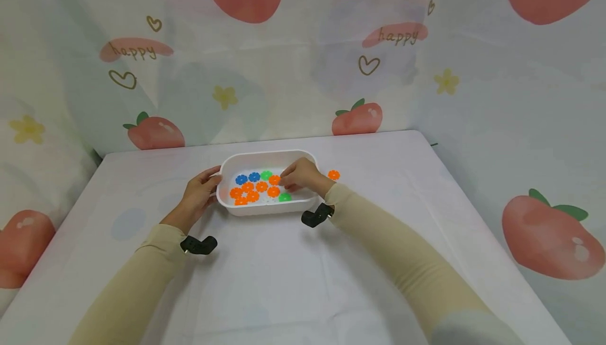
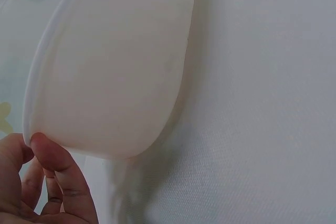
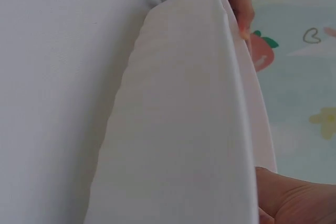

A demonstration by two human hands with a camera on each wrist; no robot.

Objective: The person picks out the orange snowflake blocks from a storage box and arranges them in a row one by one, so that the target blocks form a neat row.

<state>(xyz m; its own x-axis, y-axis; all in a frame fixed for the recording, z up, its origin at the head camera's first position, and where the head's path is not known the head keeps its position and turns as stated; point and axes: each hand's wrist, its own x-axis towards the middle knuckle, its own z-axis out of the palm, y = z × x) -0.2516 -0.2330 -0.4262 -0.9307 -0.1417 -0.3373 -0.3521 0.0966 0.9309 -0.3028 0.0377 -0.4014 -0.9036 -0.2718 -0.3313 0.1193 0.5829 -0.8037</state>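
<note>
The left hand (image 1: 198, 196) is pinching the left end of the tray (image 1: 265, 210), which is sitting toward the far side of the table (image 1: 265, 271), more room lying near. The right hand (image 1: 303, 174) is hanging inside beside discs (image 1: 262, 186), its hold impossible to tell; a fruit-print curtain (image 1: 284, 82) is rising behind.

From my seat, the head feed gives me a white cloth-covered table (image 1: 265, 271) with a pastel backdrop (image 1: 284, 84) rising behind it and along both sides. I make out printed red peaches (image 1: 551, 242) with green leaves, yellow flowers (image 1: 224, 97), gold heart outlines (image 1: 369, 65) and two "happy" captions (image 1: 399, 34). My right wrist view shows part of that print too.
</note>
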